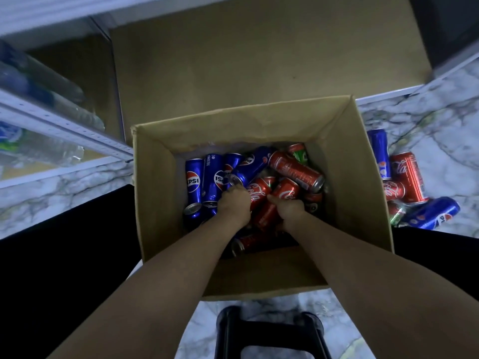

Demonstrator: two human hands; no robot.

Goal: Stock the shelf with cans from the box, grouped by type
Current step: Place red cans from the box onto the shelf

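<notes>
An open cardboard box (357, 182) on the floor holds several slim cans lying loose. Blue Pepsi cans (194, 181) fill its left side, red Coca-Cola cans (295, 171) its right, and one green can (300, 153) lies at the back. Both my hands are deep inside. My left hand (233, 204) closes on a blue Pepsi can (250, 168) near its silver end. My right hand (289, 208) grips a red Coca-Cola can (278, 200). The shelf (259, 55) in front shows a bare brown board.
More blue and red cans (407, 177) lie on the marble floor right of the box. At left, a white metal rack (64, 125) carries clear plastic bottles. A black stool frame (269, 332) stands below the box, between my arms.
</notes>
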